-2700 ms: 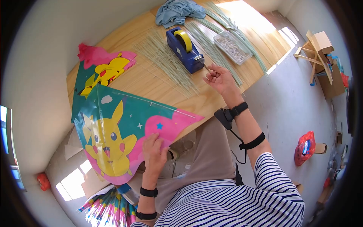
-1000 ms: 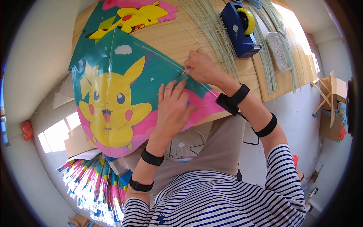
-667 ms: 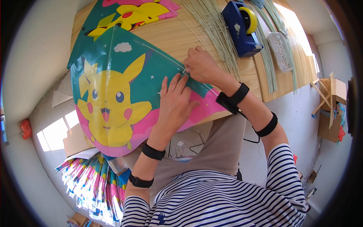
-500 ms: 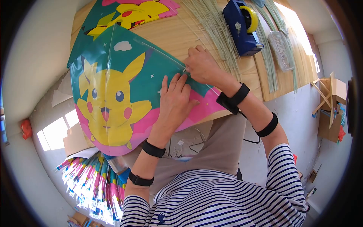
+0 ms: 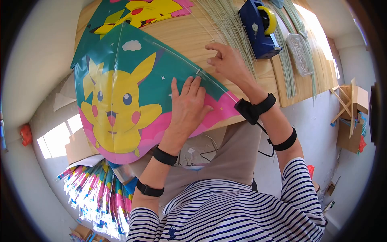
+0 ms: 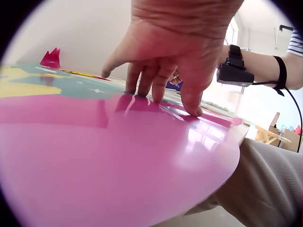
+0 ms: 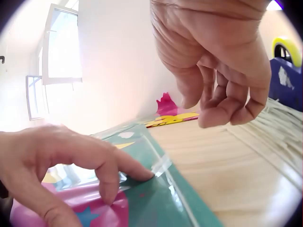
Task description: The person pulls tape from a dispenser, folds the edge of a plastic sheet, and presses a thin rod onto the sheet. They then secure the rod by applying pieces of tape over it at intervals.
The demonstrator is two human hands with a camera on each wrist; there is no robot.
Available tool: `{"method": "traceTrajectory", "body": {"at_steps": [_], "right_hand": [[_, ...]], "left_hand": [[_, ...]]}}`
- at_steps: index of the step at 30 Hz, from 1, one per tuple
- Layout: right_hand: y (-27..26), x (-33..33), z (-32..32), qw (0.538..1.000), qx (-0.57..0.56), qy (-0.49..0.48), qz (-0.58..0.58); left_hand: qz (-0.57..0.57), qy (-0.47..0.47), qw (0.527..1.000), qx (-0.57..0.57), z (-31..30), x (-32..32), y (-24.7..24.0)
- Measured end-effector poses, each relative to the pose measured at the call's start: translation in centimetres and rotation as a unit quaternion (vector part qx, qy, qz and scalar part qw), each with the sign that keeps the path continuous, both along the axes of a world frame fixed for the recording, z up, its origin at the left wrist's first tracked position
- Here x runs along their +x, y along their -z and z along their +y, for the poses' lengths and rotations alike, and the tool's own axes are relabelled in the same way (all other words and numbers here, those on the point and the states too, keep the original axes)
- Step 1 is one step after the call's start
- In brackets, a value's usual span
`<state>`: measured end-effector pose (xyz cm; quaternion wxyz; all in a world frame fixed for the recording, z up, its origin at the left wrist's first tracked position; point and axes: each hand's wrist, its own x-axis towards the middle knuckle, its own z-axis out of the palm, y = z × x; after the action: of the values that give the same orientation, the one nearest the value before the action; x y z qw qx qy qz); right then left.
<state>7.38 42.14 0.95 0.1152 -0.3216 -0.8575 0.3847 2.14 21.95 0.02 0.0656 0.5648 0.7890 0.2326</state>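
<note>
A kite (image 5: pixel 155 99) printed with a yellow cartoon character on green and pink lies over the table's near side. Along its far right edge runs a thin pale stick (image 5: pixel 213 82), crossed by a small strip of clear tape (image 7: pixel 162 165). My left hand (image 5: pixel 188 103) rests on the sheet, fingers extended, the tips just beside that strip. In the left wrist view, its fingertips (image 6: pixel 193 112) press the glossy pink part. My right hand (image 5: pixel 230 64) hovers past the kite's edge over bare wood, fingers loosely bent and nothing between them.
Many thin sticks (image 5: pixel 225 30) lie behind the right hand, beside a blue tape dispenser (image 5: pixel 258 40) and a clear box of small pieces (image 5: pixel 299 54). More printed sheets (image 5: pixel 149 12) sit at the far left. A fan of bundled kites (image 5: pixel 98 193) is low at left.
From the tape dispenser, my right hand came to the kite's edge, worked there, then lifted away to the right. A tape strip now shows on the stick. The left hand slid up toward that edge.
</note>
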Motion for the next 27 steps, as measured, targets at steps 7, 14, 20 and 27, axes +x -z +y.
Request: {"method": "traceTrajectory", "body": {"at_steps": [7,14,20,27], "right_hand": [[-1.4,1.6,-0.7,1.000,0.024,-0.007,0.002],[0.9,1.5,-3.6,0.995,0.102,-0.010,0.023],[1.9,0.8,-4.0,0.993,0.114,-0.019,0.002],[2.1,0.0,-4.1,0.990,0.136,-0.026,-0.008]], "left_hand": [[0.001,-0.001,1.000,-0.008,0.1,0.3,0.0],[0.001,-0.003,1.000,0.000,0.0,0.3,0.4],[0.001,-0.010,1.000,0.003,0.1,0.4,0.6],[-0.011,-0.012,1.000,0.004,0.1,0.4,0.7]]}}
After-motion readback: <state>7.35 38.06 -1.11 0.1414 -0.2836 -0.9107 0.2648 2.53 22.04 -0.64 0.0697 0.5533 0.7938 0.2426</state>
